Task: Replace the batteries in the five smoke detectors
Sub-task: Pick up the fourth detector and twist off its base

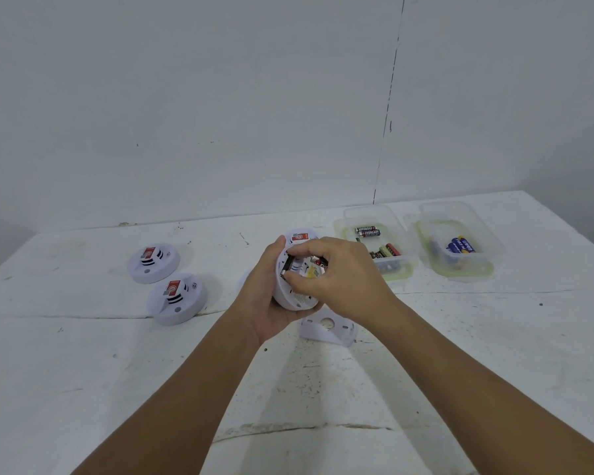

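I see the left hand (266, 296) cupping an opened smoke detector (294, 286) above the white surface (357, 389), its fingers curled round the rim; the right hand (336, 275) reaches into the open back, fingers pinching a battery (286, 265) in the compartment; a detached white cover (327, 329) lies on the surface just below the hands; two closed detectors (153, 262) (176, 299) sit well to the left, another (300, 236) peeks out behind the hands; to the right stand two clear plastic tubs, the nearer tub (378, 214) holding red-and-black batteries (367, 231), the farther tub (460, 214) blue batteries (461, 245).
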